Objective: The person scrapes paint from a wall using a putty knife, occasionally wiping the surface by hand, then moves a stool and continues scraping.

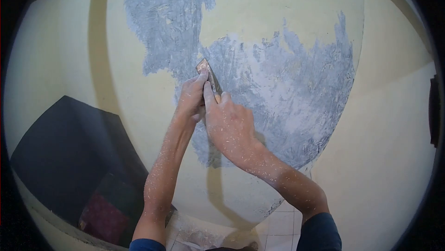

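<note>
A scraper (213,80) rests with its blade against the wall (278,7), at the edge between pale yellow paint and a bare grey patch (296,84). My right hand (232,121) is closed round its handle, the index finger stretched along the tool. Higher up, my left hand (191,94) grips the scraper near the blade, its thumb pressed on the dusty end. Most of the handle is hidden by my fingers. Pale flakes and dust cover both hands and forearms. A second grey stripped area (169,19) runs up the wall to the upper left.
A large dark panel (65,144) leans at the left, with a dark red patch (104,218) low on it. White floor tiles (280,228) show at the bottom. The wall has a corner edge at the right, and a dark object (434,112) sits at the far right.
</note>
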A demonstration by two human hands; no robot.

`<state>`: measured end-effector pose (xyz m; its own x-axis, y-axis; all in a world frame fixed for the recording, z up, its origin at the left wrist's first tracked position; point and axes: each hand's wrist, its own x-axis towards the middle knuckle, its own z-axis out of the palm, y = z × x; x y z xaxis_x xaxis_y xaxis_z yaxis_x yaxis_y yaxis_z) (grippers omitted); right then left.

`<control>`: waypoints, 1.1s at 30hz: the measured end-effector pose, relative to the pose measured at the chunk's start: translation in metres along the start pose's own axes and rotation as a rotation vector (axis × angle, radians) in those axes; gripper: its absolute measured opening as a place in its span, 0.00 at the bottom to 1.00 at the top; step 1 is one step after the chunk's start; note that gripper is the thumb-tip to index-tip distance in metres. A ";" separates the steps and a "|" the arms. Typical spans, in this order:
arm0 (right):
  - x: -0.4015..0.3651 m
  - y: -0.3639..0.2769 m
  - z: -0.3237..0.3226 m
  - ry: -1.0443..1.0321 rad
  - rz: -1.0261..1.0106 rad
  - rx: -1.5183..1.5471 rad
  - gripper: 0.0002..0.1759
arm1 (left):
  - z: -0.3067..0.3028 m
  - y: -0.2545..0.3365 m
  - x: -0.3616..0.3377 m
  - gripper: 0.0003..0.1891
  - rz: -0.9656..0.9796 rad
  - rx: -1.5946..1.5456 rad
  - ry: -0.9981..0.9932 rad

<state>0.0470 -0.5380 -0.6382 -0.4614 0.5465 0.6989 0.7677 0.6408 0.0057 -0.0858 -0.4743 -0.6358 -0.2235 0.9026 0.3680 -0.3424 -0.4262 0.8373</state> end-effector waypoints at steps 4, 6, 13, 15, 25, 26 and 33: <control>0.000 -0.015 0.000 -0.042 0.051 -0.002 0.32 | -0.009 0.004 0.002 0.18 -0.018 0.087 0.007; 0.001 -0.021 0.000 -0.035 0.056 0.005 0.32 | -0.011 0.009 0.005 0.18 -0.036 0.128 0.028; 0.004 -0.033 0.006 0.002 0.060 0.012 0.31 | -0.009 0.003 0.000 0.17 -0.038 0.019 0.103; 0.003 -0.032 0.011 -0.028 0.074 0.021 0.31 | -0.017 0.006 0.006 0.17 -0.035 0.043 0.074; 0.014 -0.027 0.006 0.064 0.026 0.049 0.28 | -0.012 0.025 0.009 0.18 -0.045 -0.032 0.010; 0.015 -0.030 0.004 0.058 0.032 0.033 0.28 | -0.009 0.022 0.009 0.18 -0.037 -0.010 0.030; 0.020 -0.030 0.003 0.028 0.028 0.073 0.30 | -0.017 0.027 0.011 0.21 -0.027 0.144 0.030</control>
<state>0.0134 -0.5443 -0.6262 -0.4264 0.5502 0.7179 0.7454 0.6634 -0.0657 -0.1125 -0.4773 -0.6160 -0.2440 0.9105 0.3338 -0.2144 -0.3864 0.8971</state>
